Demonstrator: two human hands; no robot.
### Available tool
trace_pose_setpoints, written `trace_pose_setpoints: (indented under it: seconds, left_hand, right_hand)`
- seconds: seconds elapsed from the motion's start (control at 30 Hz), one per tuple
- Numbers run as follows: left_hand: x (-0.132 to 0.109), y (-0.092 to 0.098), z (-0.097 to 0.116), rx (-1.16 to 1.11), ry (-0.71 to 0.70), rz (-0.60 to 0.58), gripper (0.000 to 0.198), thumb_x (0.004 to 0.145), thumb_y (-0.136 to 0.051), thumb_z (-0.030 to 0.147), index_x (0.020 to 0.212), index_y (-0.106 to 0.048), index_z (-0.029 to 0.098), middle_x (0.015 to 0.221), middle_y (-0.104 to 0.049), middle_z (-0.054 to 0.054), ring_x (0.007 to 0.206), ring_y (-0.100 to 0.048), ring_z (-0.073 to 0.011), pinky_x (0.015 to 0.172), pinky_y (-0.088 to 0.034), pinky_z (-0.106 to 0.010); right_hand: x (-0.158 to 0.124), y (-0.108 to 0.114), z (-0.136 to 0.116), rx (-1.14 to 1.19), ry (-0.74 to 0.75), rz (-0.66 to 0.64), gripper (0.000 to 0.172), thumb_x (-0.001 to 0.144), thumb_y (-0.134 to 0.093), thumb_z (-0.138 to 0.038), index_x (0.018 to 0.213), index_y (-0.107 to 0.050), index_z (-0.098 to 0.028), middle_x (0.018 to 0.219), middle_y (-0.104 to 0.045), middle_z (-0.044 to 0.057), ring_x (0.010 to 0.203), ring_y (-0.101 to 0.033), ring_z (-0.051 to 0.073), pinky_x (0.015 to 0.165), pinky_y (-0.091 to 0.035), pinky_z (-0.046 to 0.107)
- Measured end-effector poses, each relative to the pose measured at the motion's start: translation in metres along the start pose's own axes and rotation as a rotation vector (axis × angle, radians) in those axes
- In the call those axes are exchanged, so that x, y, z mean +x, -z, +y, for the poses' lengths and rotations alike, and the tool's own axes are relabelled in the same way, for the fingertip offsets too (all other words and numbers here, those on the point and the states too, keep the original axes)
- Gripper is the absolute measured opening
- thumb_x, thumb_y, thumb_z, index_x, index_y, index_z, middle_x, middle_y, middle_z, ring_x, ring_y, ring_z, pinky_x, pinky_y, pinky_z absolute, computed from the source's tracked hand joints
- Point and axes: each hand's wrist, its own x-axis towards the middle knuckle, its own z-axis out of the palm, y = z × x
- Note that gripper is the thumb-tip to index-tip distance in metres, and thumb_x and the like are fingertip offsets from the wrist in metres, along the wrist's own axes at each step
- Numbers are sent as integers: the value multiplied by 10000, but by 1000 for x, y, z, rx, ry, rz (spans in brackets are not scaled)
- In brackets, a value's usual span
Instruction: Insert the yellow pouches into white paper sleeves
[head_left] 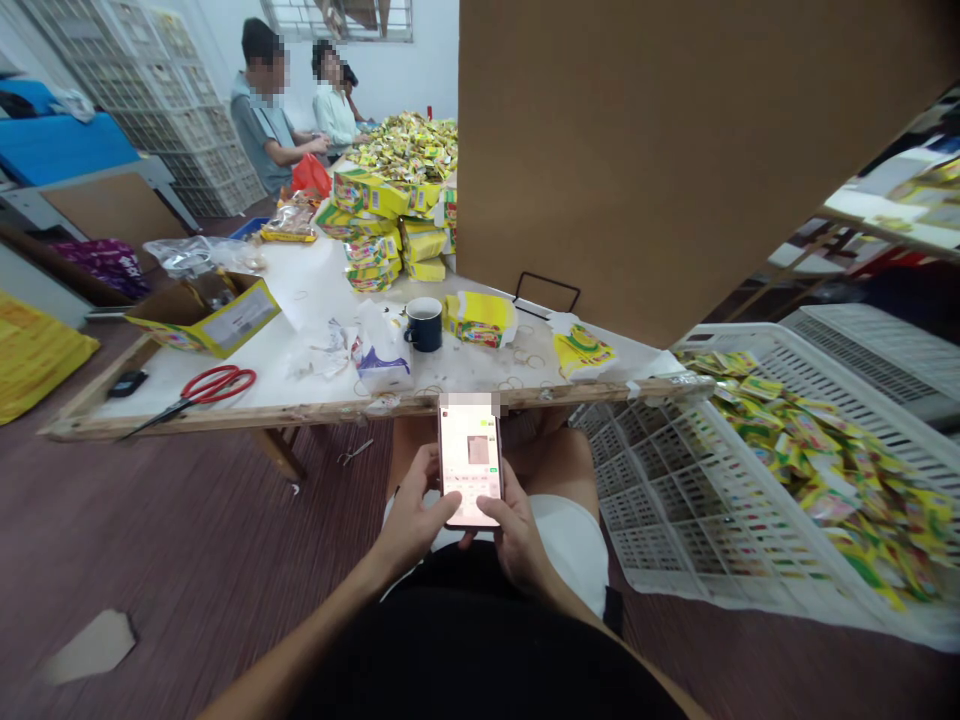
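Head view: one left hand [420, 510] and one right hand [516, 520], both bare, forearms angled inward, fingers curled around the side edges and thumbs over the lower screen, both clamped on one slim rectangular smartphone [471, 455] with a lit pale screen, which lies between them above the lap, by the near table edge. Beyond, on one white-topped, wooden-edged table [169, 370]: one dark-blue cylindrical mug [425, 330], one pair of red-handled metal scissors [184, 402], one yellow-and-green printed cardboard carton [484, 320]. Screen text and carton lettering: too small to read.
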Motion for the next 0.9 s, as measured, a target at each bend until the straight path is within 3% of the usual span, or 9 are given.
trace_pose_setpoints:
  seconds: [0.27, 0.43, 0.9]
  left_hand:
    - [1, 4, -2, -44, 5, -16, 363, 814, -550, 152, 1170, -477, 167, 1134, -633, -113, 997, -604, -247, 843, -464, -365]
    - [2, 4, -4, -34, 4, -11, 399, 793, -576, 151, 1179, -473, 167, 1118, -641, -110, 998, -605, -248, 851, -457, -364]
    - [2, 3, -3, -39, 1, -8, 382, 785, -584, 171, 1156, -487, 169, 1126, -639, -106, 1021, -602, -247, 867, -457, -359]
  right_hand:
    - [0, -1, -1, 20, -12, 9, 440, 772, -614, -186, 1194, -500, -242, 1044, -627, 50, 698, -641, 181, 413, -540, 214]
    - [2, -4, -2, 66, -23, 40, 361, 828, -557, -282, 1178, -506, -210, 1007, -638, 72, 645, -647, 186, 382, -531, 228]
    - [1, -3, -3, 30, -34, 47, 369, 840, -551, -295, 1194, -499, -202, 1006, -643, 80, 662, -646, 194, 377, -522, 221]
